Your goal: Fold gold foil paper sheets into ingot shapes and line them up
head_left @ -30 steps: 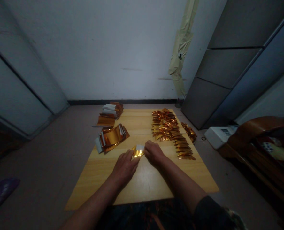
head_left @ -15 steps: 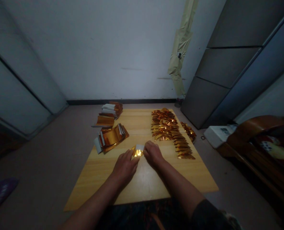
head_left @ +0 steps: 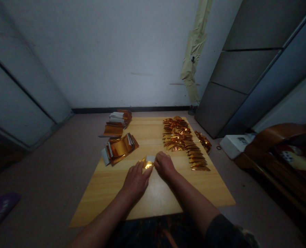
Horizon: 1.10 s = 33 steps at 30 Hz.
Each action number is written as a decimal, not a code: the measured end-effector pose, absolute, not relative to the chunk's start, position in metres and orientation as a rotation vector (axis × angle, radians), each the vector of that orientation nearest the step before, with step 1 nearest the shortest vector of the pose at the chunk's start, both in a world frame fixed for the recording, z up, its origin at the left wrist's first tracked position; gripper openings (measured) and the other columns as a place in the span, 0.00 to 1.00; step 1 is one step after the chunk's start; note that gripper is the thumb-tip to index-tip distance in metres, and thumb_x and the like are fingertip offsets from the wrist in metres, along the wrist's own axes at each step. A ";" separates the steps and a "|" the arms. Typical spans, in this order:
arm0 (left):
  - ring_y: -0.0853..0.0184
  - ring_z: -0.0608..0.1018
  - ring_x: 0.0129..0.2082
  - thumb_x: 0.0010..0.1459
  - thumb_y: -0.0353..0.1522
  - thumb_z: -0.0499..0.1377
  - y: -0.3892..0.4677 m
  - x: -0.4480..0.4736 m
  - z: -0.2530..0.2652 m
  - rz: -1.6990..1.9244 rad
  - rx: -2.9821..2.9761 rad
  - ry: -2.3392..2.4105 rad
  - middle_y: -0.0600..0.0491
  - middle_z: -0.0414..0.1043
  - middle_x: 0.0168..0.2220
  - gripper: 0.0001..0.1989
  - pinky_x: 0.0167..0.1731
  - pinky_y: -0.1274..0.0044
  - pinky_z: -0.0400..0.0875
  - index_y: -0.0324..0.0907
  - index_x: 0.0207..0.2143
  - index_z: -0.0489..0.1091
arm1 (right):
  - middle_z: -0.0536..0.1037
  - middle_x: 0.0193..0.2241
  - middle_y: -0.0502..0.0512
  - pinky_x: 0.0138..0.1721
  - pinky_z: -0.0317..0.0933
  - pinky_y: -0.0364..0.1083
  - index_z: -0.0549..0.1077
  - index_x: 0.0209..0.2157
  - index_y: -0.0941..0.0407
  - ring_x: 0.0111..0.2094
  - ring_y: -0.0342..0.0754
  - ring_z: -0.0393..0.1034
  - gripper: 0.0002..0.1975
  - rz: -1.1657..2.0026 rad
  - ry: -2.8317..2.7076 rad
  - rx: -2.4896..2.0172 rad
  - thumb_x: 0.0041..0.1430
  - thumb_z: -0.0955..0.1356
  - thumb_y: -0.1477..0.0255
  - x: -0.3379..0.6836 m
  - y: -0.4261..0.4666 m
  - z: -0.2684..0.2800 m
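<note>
Between my two hands, near the middle of the wooden board point(head_left: 101, 193), lies a partly folded sheet of gold foil paper point(head_left: 148, 164) with a pale grey patch on its far side. My left hand point(head_left: 136, 178) grips its left end, thumb along the near edge. At the right end, the curled fingers of my right hand point(head_left: 164, 163) pinch the paper. Beyond my left hand is a stack of curved gold foil sheets point(head_left: 120, 148) with grey backs. Rows of folded gold foil pieces point(head_left: 177, 134) stand on the right side of the board.
More foil sheets point(head_left: 113, 130) and a pale roll-shaped bundle point(head_left: 118, 117) sit at the board's far left corner. Further folded pieces point(head_left: 203, 141) lie past the right edge. A grey cabinet point(head_left: 230, 82), a white box point(head_left: 232, 146) and a wooden seat point(head_left: 261, 151) stand to the right.
My left thumb has shifted slightly to the right along the near edge of the foil paper. My right hand stays almost where it was, and the piles are unchanged.
</note>
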<state>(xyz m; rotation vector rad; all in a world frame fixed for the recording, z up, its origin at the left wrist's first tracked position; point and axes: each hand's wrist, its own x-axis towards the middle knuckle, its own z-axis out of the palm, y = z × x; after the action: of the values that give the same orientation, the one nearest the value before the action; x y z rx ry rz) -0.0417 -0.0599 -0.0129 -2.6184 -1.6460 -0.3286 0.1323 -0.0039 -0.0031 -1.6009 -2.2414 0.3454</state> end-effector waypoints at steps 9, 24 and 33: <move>0.51 0.65 0.60 0.57 0.27 0.56 -0.063 -0.038 -0.014 -0.399 -2.608 -1.735 0.43 0.64 0.61 0.24 0.54 0.57 0.63 0.51 0.56 0.69 | 0.70 0.34 0.52 0.36 0.49 0.44 0.70 0.31 0.56 0.36 0.45 0.63 0.03 0.401 -2.211 -1.568 0.58 0.65 0.76 0.134 -0.002 -0.004; 0.50 0.64 0.61 0.59 0.33 0.57 -0.068 -0.026 -0.002 -0.352 -2.534 -1.898 0.44 0.64 0.60 0.18 0.53 0.56 0.61 0.52 0.53 0.70 | 0.69 0.31 0.50 0.35 0.51 0.42 0.69 0.26 0.56 0.33 0.44 0.63 0.08 0.556 -2.069 -1.446 0.53 0.63 0.82 0.142 0.002 -0.009; 0.52 0.62 0.63 0.60 0.35 0.56 -0.068 -0.024 0.003 -0.266 -2.540 -1.983 0.45 0.62 0.62 0.19 0.58 0.56 0.57 0.54 0.54 0.70 | 0.70 0.32 0.49 0.37 0.51 0.43 0.72 0.30 0.56 0.34 0.44 0.62 0.03 0.576 -2.078 -1.500 0.51 0.68 0.77 0.139 0.000 -0.006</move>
<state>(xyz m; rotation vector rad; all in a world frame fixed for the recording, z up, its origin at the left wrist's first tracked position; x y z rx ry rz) -0.0241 -0.0675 0.0032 -2.5401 -1.9829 -0.2662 0.1388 -0.0001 -0.0063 -1.5003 -2.0782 0.5764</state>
